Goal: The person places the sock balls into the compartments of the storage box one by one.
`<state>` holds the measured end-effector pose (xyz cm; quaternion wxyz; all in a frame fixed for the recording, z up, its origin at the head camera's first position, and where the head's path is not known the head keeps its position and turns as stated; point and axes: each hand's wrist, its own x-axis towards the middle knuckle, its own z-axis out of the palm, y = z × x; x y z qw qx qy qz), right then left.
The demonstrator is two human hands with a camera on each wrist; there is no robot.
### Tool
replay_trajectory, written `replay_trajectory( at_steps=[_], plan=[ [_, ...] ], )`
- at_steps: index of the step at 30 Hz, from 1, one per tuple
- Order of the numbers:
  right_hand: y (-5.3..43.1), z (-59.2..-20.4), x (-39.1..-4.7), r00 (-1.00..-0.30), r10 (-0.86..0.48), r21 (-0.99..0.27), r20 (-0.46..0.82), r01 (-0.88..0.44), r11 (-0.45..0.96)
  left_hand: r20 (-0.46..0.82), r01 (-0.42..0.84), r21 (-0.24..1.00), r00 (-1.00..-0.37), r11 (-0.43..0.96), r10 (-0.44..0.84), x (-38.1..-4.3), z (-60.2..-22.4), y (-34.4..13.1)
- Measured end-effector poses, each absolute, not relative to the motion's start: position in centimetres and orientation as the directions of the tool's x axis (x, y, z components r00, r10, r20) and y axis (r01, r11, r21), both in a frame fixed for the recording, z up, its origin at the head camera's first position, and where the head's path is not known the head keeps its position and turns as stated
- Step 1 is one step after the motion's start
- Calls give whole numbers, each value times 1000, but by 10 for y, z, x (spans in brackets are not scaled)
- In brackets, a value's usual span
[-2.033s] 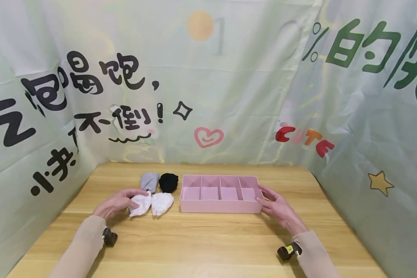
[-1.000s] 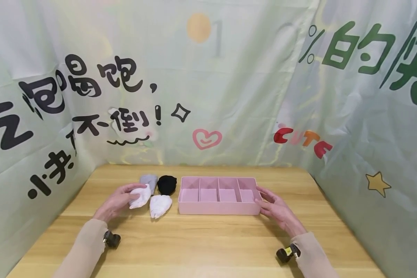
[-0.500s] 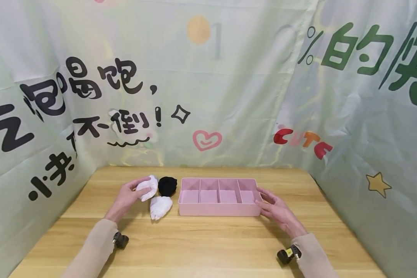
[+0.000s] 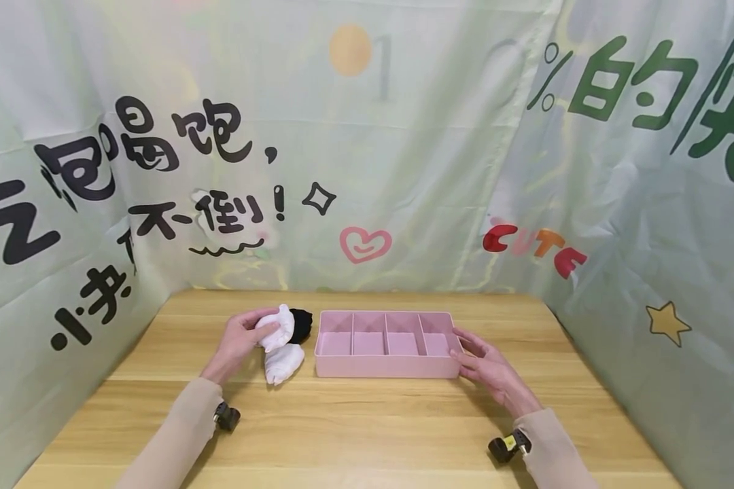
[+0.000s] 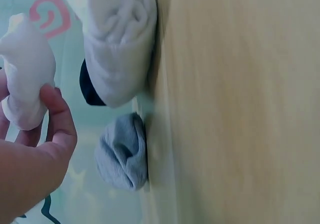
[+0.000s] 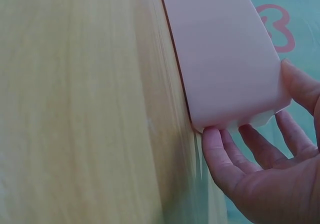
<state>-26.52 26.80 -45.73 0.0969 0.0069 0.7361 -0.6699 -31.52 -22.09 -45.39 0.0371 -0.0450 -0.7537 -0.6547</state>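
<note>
My left hand (image 4: 238,341) pinches a rolled white sock (image 4: 278,329) between thumb and fingers, lifted off the table in the left wrist view. Another rolled white sock (image 4: 284,364) lies just in front of it. Behind the held sock sits a black rolled sock (image 4: 302,326), partly covered. A grey rolled sock (image 5: 122,151) rests on the table in the left wrist view; in the head view it is hidden. My right hand (image 4: 491,370) holds the right end of a pink divided box (image 4: 385,367), its thumb and fingers against the rim and end wall.
The wooden table (image 4: 367,435) reaches back to a printed fabric curtain (image 4: 416,170), which also runs along both sides. The pink box stands to the right of the socks, its compartments facing up. A small black camera is strapped to each wrist.
My left hand has picked up the nearer left white sock and carried it right, over the grey sock, to in front of the black one. My right hand has stayed at the box.
</note>
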Motion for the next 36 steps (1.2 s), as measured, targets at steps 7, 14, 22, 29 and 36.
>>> replay_trajectory(
  at_steps=[7, 14, 22, 29, 36],
  plan=[
    [267, -457, -264, -982, -114, -984, -153, 141, 105, 151, 159, 974, -987, 159, 57, -317, -455, -207],
    [268, -458, -264, -981, -121, -986, -152, 142, 90, 124, 128, 974, -992, 187, 32, -318, -453, -190],
    [270, -457, -262, -980, -126, -986, -152, 140, 95, 98, 102, 980, -995, 169, 30, -318, -451, -167],
    [269, -455, -263, -979, -140, -986, -148, 135, 94, 87, 92, 985, -995, 146, 41, -321, -450, -155],
    [268, -456, -264, -978, -153, -988, -144, 133, 75, 79, 90, 985, -994, 148, 80, -322, -447, -146]
  ],
)
